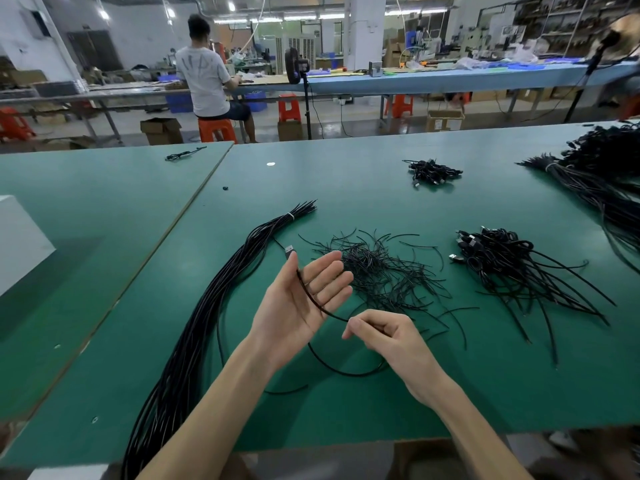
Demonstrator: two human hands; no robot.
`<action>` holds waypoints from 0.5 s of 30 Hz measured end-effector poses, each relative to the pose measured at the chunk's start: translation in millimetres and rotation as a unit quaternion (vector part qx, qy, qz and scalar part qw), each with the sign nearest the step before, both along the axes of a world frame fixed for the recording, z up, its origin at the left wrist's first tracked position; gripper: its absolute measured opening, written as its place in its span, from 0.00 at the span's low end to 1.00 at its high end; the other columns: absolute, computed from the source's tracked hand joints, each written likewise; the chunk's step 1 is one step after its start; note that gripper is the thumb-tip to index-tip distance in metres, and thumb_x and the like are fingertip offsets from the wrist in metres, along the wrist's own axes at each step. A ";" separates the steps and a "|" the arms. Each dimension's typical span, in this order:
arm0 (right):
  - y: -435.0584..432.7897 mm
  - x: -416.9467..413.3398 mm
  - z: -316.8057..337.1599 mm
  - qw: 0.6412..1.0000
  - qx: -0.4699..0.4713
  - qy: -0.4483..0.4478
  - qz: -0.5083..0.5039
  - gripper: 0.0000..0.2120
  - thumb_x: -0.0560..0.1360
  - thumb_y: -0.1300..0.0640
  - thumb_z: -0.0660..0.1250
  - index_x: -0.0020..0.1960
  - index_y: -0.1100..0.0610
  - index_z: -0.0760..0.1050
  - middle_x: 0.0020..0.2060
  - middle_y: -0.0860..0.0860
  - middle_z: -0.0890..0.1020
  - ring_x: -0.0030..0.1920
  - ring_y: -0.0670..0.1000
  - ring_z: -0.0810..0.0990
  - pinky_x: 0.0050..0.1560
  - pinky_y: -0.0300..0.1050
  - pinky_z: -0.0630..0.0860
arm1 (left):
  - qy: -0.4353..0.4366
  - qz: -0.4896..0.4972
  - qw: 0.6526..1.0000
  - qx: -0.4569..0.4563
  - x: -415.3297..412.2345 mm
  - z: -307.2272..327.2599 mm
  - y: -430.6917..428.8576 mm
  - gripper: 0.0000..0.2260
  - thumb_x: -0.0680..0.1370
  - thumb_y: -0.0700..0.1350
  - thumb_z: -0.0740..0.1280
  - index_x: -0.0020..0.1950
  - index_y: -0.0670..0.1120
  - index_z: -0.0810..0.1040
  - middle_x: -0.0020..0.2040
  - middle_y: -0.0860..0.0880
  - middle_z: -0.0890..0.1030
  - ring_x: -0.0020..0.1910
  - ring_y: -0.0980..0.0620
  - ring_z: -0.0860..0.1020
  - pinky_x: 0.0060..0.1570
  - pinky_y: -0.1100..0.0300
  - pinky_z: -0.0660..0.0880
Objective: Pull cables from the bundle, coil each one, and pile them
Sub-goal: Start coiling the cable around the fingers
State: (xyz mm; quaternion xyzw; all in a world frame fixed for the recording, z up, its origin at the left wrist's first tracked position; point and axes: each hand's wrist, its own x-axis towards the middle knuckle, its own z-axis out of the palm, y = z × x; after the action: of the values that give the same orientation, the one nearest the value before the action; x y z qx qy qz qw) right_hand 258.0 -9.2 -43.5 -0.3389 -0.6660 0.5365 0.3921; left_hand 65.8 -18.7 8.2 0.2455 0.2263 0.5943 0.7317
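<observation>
Head view: my left hand [304,296] lies palm up at centre frame, fingers straight, one black cable [322,310] crossing its palm. My right hand [388,337], fingers curled, pinches that cable just beside it. The bundle [221,306] lies on the green bench [346,188] at left, the coiled pile [495,254] at right.

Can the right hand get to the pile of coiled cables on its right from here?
Probably yes: the pile lies close beside the right hand with only flat table between, though that hand pinches a cable.
</observation>
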 end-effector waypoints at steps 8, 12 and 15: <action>-0.6 -1.3 1.3 1.000 -0.008 0.004 0.029 0.10 0.81 0.48 0.69 0.48 0.52 0.85 0.32 0.50 0.80 0.36 0.47 0.77 0.42 0.36 0.74 | -0.023 0.037 0.999 0.022 -5.1 6.8 -4.3 0.26 0.85 0.56 0.55 0.49 0.43 0.88 0.47 0.48 0.88 0.50 0.51 0.87 0.48 0.56 0.83; -0.7 -0.6 1.3 1.000 -0.023 0.004 0.017 0.09 0.80 0.48 0.70 0.46 0.51 0.85 0.34 0.52 0.83 0.37 0.47 0.81 0.43 0.34 0.75 | -0.003 -0.007 0.998 0.056 -17.7 16.4 -9.7 0.24 0.85 0.56 0.57 0.35 0.48 0.81 0.25 0.55 0.75 0.21 0.59 0.73 0.28 0.64 0.72; -0.3 -0.8 -0.3 1.000 -0.023 0.002 0.001 0.09 0.79 0.48 0.71 0.45 0.51 0.84 0.32 0.50 0.81 0.35 0.46 0.78 0.41 0.34 0.74 | 0.169 -0.092 0.972 0.136 -24.3 21.2 -13.3 0.29 0.87 0.56 0.53 0.31 0.47 0.76 0.20 0.53 0.69 0.16 0.56 0.64 0.22 0.58 0.54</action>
State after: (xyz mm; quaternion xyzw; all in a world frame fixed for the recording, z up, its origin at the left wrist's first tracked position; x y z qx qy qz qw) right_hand 257.2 -9.5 -43.8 -0.3457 -0.6531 0.5529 0.3850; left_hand 41.5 -31.9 29.5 0.4594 0.2400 0.4997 0.6940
